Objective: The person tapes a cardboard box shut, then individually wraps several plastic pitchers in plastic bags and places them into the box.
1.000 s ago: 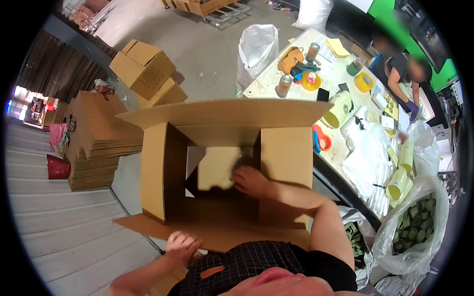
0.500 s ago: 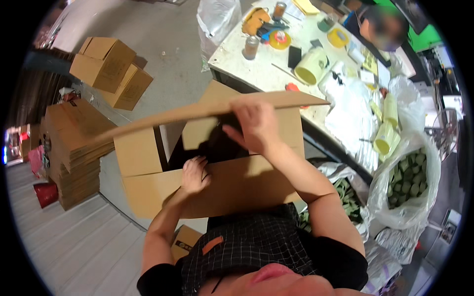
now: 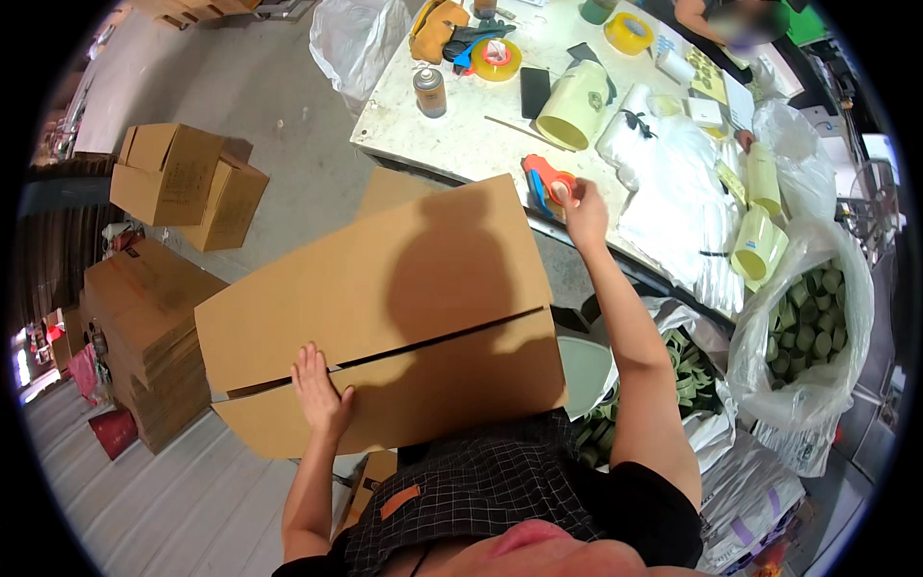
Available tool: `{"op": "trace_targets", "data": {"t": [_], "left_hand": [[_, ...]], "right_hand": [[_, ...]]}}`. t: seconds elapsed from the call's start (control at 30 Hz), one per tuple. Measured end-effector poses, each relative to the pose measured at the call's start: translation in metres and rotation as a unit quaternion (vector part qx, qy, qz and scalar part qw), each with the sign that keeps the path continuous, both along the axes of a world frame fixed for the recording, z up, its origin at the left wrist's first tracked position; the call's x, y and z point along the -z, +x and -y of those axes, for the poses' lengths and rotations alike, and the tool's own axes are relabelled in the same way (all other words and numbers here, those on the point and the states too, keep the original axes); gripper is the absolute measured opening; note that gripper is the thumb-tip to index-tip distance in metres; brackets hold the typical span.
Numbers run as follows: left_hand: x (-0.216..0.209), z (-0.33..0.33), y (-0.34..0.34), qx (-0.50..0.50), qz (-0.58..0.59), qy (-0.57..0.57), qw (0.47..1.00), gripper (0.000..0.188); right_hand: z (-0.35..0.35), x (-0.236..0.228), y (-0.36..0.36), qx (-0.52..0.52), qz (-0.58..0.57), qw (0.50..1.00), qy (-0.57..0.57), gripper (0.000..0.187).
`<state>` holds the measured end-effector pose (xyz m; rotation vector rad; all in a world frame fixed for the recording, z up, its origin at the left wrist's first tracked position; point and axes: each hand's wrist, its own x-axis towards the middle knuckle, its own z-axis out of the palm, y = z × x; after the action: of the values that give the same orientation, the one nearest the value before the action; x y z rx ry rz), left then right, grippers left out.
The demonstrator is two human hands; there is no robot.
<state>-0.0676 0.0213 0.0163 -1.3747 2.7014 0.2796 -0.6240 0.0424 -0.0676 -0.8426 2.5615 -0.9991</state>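
Note:
In front of me stands a large cardboard box [image 3: 385,288], its two long top flaps folded down with a dark narrow gap between them. My left hand [image 3: 322,392] lies flat with fingers spread across that gap, near the box's left end. At the edge of the worktable, my right hand [image 3: 586,219] has its fingers curled on a red and blue tape dispenser [image 3: 548,178]. The dispenser still lies on the tabletop; part of it is hidden by the fingers. A shadow falls over the flaps.
The white worktable [image 3: 452,144] bears a spray can [image 3: 430,92], a phone [image 3: 535,93], tape rolls and pale yellow cylinders [image 3: 573,106]. Bags of green pieces [image 3: 808,317] stand at right. Flattened cartons [image 3: 149,308] and two boxes [image 3: 173,183] are at left. Another person sits beyond the table.
The far flap has come down over the opening. My right hand has left it and reached right to the tape dispenser; my left hand has shifted left and now rests flat on the flaps.

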Motion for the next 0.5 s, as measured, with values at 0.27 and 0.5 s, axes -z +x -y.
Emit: {"op": "trace_targets", "data": {"t": [0.27, 0.5], "left_hand": [[0.015, 0.005, 0.087, -0.225, 0.042, -0.030, 0.973, 0.082], [0.041, -0.003, 0.090, -0.258, -0.004, -0.009, 0.966, 0.085]], "right_hand": [[0.033, 0.128, -0.017, -0.038, -0.075, 0.990, 0.116, 0.041], [0.006, -0.084, 0.088, -0.042, 0.045, 0.960, -0.272, 0.022]]}}
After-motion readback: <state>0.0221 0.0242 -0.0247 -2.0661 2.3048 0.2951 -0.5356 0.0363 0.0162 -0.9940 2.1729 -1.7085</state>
